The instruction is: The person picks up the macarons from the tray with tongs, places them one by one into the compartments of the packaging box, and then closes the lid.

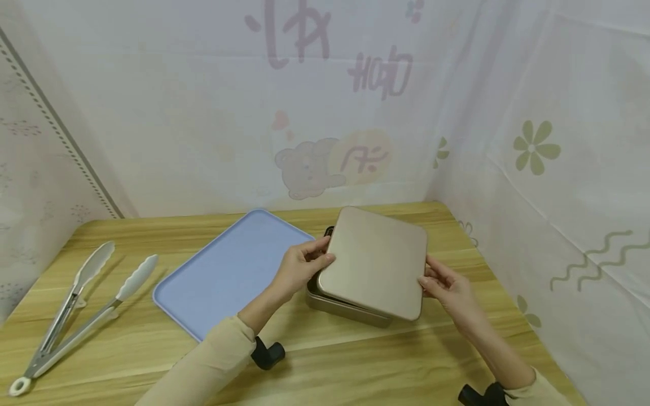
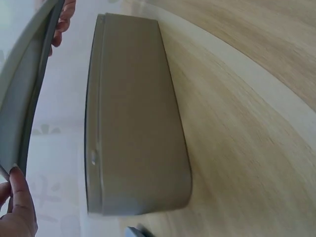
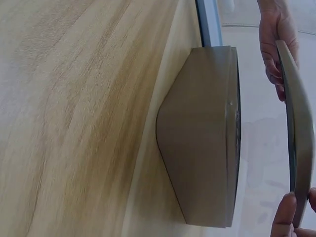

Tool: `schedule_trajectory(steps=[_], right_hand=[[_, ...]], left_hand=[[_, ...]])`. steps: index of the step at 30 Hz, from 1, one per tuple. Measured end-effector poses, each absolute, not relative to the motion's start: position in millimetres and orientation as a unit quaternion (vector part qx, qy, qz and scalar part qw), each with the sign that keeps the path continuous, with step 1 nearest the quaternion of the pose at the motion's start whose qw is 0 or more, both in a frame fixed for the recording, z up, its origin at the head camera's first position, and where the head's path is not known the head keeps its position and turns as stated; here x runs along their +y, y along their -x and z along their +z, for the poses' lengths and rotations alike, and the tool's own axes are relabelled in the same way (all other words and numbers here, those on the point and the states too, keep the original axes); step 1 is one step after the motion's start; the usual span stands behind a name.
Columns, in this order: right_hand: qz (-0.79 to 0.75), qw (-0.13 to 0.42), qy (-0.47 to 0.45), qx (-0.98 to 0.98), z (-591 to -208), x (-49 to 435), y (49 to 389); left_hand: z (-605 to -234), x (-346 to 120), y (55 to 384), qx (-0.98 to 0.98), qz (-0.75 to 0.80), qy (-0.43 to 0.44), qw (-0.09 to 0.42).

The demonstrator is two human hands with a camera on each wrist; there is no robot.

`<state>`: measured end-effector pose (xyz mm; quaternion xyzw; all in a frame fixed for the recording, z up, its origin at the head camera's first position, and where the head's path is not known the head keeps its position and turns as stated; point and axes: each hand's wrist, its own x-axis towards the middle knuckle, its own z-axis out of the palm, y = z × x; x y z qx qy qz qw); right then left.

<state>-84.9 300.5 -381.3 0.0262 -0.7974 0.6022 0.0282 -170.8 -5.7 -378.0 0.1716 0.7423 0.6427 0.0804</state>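
Note:
A flat gold-coloured metal lid (image 1: 378, 259) with rounded corners is held between both hands. My left hand (image 1: 296, 270) pinches its left edge between thumb and fingers. At the right edge, my right hand (image 1: 452, 290) grips it the same way. Beneath the lid sits a matching rectangular metal box (image 1: 345, 313), its front left corner showing and most of its inside hidden. Both wrist views show a gap between the lid (image 3: 298, 123) and the upper rim of the box (image 2: 133, 113). The lid is turned at an angle to the box.
A blue tray (image 1: 228, 270) lies left of the box, partly behind the left arm. Spread tongs (image 1: 63, 316) with pale scalloped tips lie at the far left. A small dark object (image 1: 329, 231) peeks out behind the lid. Printed curtains (image 1: 203, 113) border the wooden table (image 1: 355, 366).

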Motion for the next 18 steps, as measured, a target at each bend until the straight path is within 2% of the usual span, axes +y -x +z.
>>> schedule_trajectory(steps=[8,18], right_hand=[[0.594,0.032,-0.017,-0.804,-392,286,97],[0.591,0.027,-0.007,-0.806,-401,276,105]], left_hand=[[-388,-11,177,0.754,0.637,-0.139,0.077],[-397,-15,181,0.764,0.625,-0.144,0.064]])
